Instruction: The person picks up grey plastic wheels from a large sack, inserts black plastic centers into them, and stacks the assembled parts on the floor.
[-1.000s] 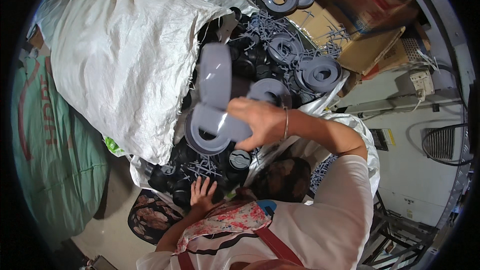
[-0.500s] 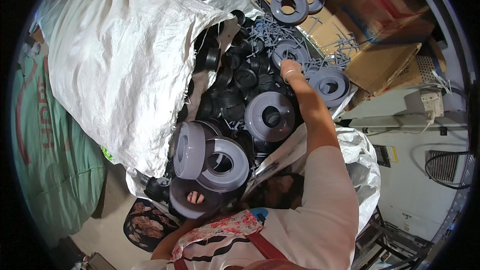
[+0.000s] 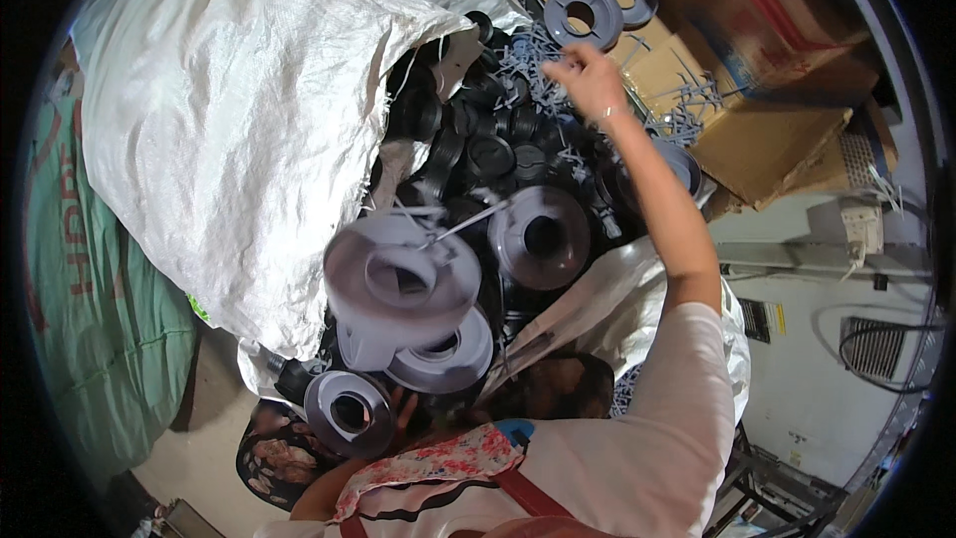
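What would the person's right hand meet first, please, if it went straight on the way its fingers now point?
The right hand would most likely meet the loose heap of thin, blue-grey plastic sticks first, though its height above them is unclear in this single view.

A white short-sleeved top (image 3: 647,448) bears wavy black lines (image 3: 403,515); over it lie a red strap (image 3: 533,493) and pink-and-red floral cloth (image 3: 428,466) with a blue patch (image 3: 516,430). A thin bracelet (image 3: 608,114) rings the right wrist.

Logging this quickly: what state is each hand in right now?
Left hand: mostly hidden by a grey ring; grip cannot be told.
Right hand: partly open near thin grey plastic pieces, nothing visibly held.
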The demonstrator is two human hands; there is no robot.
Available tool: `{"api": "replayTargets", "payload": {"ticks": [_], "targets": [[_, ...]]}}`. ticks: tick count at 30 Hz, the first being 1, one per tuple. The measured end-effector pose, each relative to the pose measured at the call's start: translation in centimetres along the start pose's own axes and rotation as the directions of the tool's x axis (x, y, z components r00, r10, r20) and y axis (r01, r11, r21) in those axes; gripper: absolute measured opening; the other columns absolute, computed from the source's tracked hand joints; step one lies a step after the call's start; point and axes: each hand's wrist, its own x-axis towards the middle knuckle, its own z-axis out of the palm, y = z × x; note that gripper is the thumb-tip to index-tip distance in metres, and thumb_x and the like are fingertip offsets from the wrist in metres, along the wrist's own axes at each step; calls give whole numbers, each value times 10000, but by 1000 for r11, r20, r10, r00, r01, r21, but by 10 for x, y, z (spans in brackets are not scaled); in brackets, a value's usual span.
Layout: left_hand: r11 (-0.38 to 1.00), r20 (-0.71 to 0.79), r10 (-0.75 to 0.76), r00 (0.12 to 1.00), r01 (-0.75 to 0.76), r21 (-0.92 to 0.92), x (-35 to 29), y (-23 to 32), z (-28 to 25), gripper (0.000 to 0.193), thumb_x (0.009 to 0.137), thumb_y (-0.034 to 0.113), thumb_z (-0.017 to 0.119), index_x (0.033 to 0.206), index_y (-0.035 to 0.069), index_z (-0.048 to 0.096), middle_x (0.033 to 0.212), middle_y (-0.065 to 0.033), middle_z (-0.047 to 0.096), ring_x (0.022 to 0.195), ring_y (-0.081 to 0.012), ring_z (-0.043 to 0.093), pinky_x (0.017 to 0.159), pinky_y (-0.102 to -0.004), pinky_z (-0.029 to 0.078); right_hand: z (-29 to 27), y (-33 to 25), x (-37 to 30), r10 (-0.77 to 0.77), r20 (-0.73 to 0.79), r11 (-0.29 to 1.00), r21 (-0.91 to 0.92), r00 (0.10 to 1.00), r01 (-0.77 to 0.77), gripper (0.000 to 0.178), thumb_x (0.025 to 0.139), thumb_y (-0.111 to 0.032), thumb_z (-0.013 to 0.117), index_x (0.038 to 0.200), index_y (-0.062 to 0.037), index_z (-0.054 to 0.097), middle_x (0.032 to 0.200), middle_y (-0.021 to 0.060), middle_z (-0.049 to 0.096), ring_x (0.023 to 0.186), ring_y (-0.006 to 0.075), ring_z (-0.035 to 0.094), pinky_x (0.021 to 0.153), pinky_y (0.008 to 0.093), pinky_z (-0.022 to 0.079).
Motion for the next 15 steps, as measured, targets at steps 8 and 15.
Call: {"api": "replayTargets", "payload": {"ticks": [8,15], "targets": [[1000,64,-8,998,9,-8,-11,2,4,760,670,530,639,1266,104,439,1312,-184,348,1243,-379,268,1001,-547,193,-22,134,135,154,-354,923,-282,922,-262,1121,551,-470,787,1325,46,162,1249,282,415,1138,380,446,941,427,387],[998,112,-55,992,58,-27,-17,13,-3,765,671,526,640,1271,99,433,1321,-188,338,1250,-376,260,1005,-545,187,-3,132,131,258,-232,867,-373,938,-331,834,555,-460,728,1080,135,474,1050,294,558,1011,366,545,859,357,432]]}}
